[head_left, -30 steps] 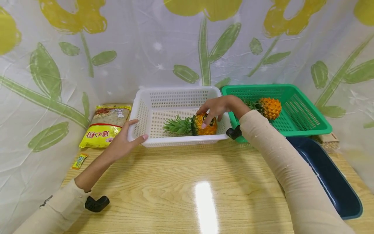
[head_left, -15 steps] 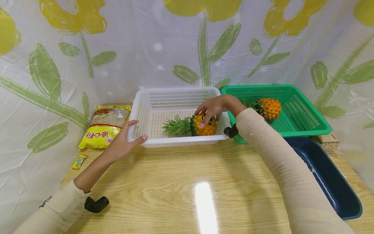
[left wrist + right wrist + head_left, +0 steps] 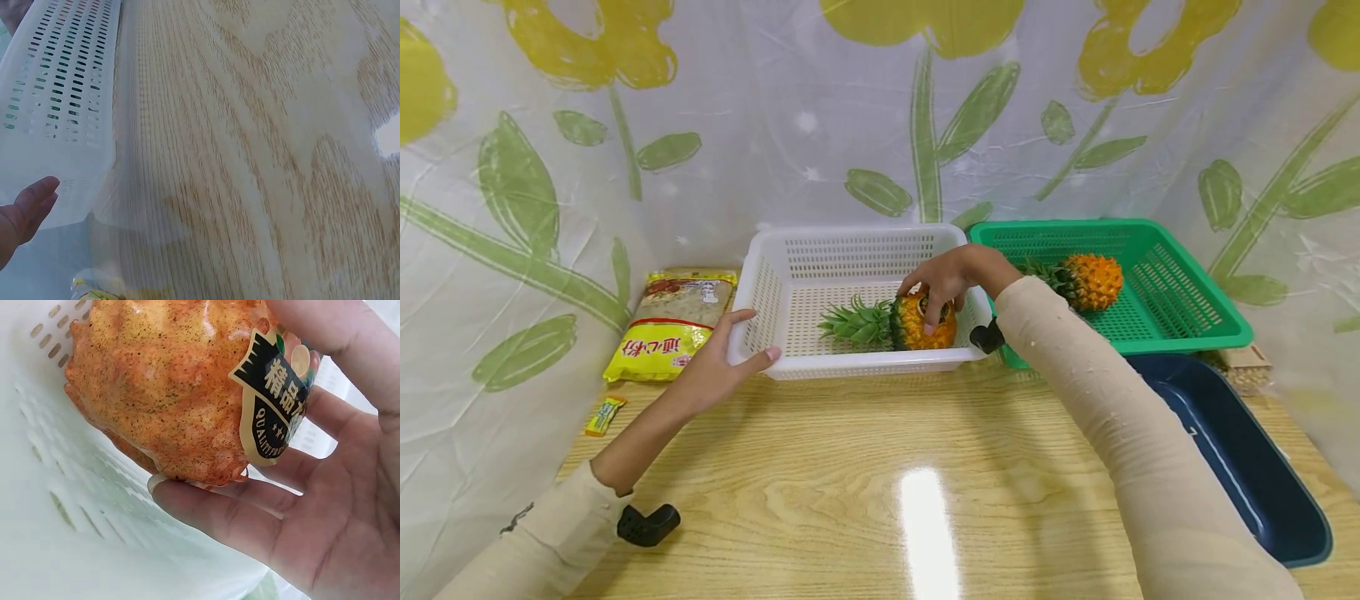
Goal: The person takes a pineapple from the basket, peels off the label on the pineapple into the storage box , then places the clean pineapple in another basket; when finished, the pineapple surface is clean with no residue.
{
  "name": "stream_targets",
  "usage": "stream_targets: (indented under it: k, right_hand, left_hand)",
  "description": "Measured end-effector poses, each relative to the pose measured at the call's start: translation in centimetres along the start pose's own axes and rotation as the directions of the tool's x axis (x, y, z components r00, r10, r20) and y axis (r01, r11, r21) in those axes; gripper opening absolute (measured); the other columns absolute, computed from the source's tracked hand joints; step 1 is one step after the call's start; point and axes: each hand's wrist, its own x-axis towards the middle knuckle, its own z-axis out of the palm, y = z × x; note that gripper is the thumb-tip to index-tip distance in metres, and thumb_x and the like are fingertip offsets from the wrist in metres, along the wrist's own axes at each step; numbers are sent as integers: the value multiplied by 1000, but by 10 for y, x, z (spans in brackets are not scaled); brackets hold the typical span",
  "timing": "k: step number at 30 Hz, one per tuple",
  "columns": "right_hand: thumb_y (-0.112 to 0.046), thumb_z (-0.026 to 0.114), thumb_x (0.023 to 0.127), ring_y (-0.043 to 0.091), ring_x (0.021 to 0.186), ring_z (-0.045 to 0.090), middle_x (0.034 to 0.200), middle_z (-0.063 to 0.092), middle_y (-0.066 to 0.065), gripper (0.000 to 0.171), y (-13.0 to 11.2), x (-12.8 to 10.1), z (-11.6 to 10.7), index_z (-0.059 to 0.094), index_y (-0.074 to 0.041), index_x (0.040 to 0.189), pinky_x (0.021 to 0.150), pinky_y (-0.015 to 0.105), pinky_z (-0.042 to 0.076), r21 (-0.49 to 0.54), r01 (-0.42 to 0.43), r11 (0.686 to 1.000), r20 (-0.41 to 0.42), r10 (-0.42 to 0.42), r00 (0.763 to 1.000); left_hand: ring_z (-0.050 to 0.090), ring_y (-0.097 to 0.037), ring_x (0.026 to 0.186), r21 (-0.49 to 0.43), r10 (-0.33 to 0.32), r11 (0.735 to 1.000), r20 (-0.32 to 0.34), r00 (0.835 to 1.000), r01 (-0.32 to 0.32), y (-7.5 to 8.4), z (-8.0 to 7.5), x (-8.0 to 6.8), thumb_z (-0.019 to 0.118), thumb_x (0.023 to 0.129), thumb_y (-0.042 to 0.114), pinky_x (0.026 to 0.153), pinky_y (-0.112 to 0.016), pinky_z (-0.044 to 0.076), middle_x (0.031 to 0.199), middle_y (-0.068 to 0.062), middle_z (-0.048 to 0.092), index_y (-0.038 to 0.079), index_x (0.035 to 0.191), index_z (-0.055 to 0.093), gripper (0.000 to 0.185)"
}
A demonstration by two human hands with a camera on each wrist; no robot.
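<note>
A small orange pineapple point(image 3: 910, 327) with a green leafy crown lies in the white plastic basket point(image 3: 857, 360), its crown toward the left. My right hand point(image 3: 950, 275) holds the fruit from above, thumb on the near side. The right wrist view shows my fingers point(image 3: 212, 515) round the lower end of the pineapple point(image 3: 169, 381), beside a black and gold label point(image 3: 275, 400). At the basket's left front corner, my left hand point(image 3: 718, 362) grips the rim, thumb over the front edge and index fingertip over the left edge; its other fingers are hidden.
A green basket point(image 3: 1210, 292) with a second pineapple point(image 3: 1093, 282) stands at right. In front of it lies a dark blue tray point(image 3: 1292, 508), partly behind my sleeve. A yellow food bag point(image 3: 673, 325) and a small yellow packet point(image 3: 605, 415) lie at left. A flowered curtain point(image 3: 775, 125) hangs behind.
My right forearm has shifted slightly left and my right thumb has slid a little on the pineapple. The pineapple, basket and left hand look the same.
</note>
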Motion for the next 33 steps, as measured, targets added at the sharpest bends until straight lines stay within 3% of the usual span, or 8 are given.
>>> stream_targets:
  k: [6, 13, 24, 33]
  right_hand:
    - [-27, 82, 86, 30, 147, 36, 168, 17, 11, 98, -4, 3, 0, 20, -24, 161, 104, 50, 50, -43, -24, 999, 3, 24, 1000]
    - [-38, 82, 84, 30, 150, 30, 167, 16, 10, 101, -7, 6, 0, 18, -24, 162, 102, 49, 51, -74, -52, 996, 0, 52, 999]
    - [-35, 80, 87, 30, 142, 42, 166, 20, 9, 95, -13, 6, 1, 20, -26, 161, 100, 51, 52, -103, -86, 991, -18, 85, 996]
    - [-34, 82, 85, 32, 144, 39, 166, 18, 13, 99, -12, 11, 0, 20, -25, 161, 97, 49, 54, -129, -73, 989, -23, 70, 997]
  left_hand:
    - [54, -42, 126, 0, -5, 1000, 2, 1000, 5, 0, 0, 0, 63, 96, 50, 97, -54, 47, 150, -28, 40, 17, 161, 10, 91]
    - [52, -43, 128, -2, -8, 1000, -1, 1000, 8, -1, 0, 1, 63, 96, 51, 99, -57, 46, 151, -29, 39, 17, 161, 10, 91]
    - [52, -43, 127, 3, -10, 1000, -5, 1000, 10, 0, 1, 1, 63, 96, 51, 98, -55, 46, 150, -29, 40, 16, 160, 11, 90]
    - [52, -43, 127, 5, -8, 1000, -5, 1000, 8, -1, 1, 0, 64, 96, 50, 99, -57, 46, 151, -29, 39, 16, 160, 11, 90]
